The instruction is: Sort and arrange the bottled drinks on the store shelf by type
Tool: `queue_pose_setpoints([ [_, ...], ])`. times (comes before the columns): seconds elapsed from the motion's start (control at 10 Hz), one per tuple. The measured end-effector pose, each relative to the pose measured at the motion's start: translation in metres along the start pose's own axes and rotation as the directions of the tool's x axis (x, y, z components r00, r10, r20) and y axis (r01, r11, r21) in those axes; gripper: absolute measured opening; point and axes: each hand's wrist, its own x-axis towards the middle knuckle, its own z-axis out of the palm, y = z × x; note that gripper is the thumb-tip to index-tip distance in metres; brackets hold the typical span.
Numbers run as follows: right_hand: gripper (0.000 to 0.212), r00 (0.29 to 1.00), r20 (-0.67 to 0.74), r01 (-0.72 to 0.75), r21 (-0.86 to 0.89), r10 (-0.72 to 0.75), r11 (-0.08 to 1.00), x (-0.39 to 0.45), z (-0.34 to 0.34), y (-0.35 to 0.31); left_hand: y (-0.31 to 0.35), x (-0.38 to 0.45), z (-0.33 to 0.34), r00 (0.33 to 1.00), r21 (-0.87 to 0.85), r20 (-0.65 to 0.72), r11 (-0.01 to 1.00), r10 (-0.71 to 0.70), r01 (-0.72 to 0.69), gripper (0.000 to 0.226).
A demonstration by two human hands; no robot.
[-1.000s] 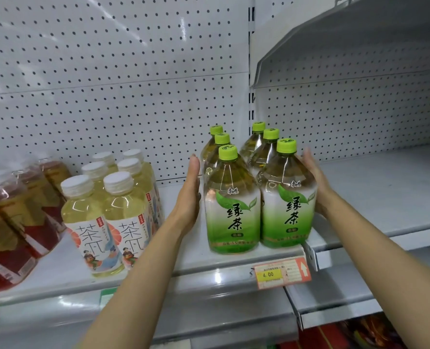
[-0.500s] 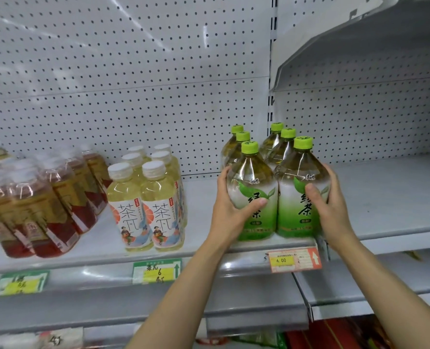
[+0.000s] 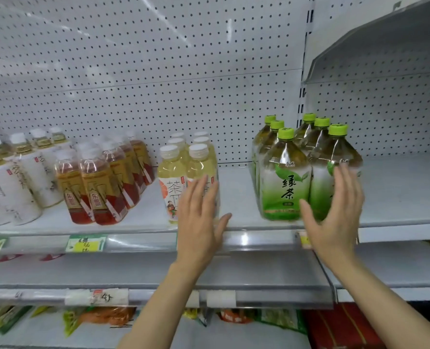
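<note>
Head view showed our left hand (image 3: 199,217) and right hand (image 3: 338,212) open, holding nothing, before the green tea bottles (image 3: 307,170) on the shelf (image 3: 397,197). Full, they looked heavy and slick; we judged their waists the best hold.

The green tea bottles (image 3: 284,182) are clear glossy plastic with shiny printed wraps and matt green caps (image 3: 285,133). The shelf (image 3: 397,195) looks like smooth painted metal, its back panel (image 3: 158,84) perforated, and the price rail (image 3: 259,239) is glossy transparent plastic.
</note>
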Motion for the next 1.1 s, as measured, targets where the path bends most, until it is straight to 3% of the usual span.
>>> queue_pose_setpoints([
  [0.1,0.079,0.972,0.119,0.204,-0.003,-0.202,0.979,-0.02,0.022,-0.036,-0.031,-0.002,-0.016,0.989,0.008,-0.081,0.992,-0.125,0.126,0.071],
  [0.2,0.078,0.925,0.25,0.296,-0.004,-0.286,0.955,-0.036,0.053,-0.067,-0.058,0.007,-0.025,0.941,-0.073,-0.037,0.94,-0.336,0.333,0.081],
  [0.3,0.081,0.913,0.321,0.26,0.022,-0.253,0.965,-0.039,0.084,-0.098,-0.082,0.02,-0.028,0.866,-0.217,0.146,0.839,-0.477,0.499,0.098],
  [0.4,0.086,0.917,0.36,0.167,0.05,-0.174,0.985,-0.036,0.107,-0.124,-0.096,0.029,-0.025,0.824,-0.354,0.363,0.753,-0.436,0.555,0.103],
  [0.5,0.089,0.928,0.363,0.056,0.078,-0.081,0.995,-0.036,0.12,-0.139,-0.104,0.028,-0.021,0.81,-0.382,0.414,0.729,-0.414,0.568,0.099],
  [0.7,0.097,0.949,0.314,-0.026,0.055,0.007,0.998,-0.04,0.127,-0.154,-0.103,0.027,-0.024,0.838,-0.406,0.407,0.75,-0.363,0.522,0.099],
  [0.9,0.103,0.942,0.327,-0.044,-0.09,0.072,0.995,-0.047,0.122,-0.158,-0.109,0.019,-0.04,0.809,-0.283,0.503,0.826,-0.305,0.488,0.099],
  [1.1,0.079,0.945,0.255,-0.173,-0.143,0.205,0.974,-0.059,0.092,-0.174,-0.141,-0.07,-0.118,0.898,-0.291,0.344,0.878,-0.273,0.379,0.066],
])
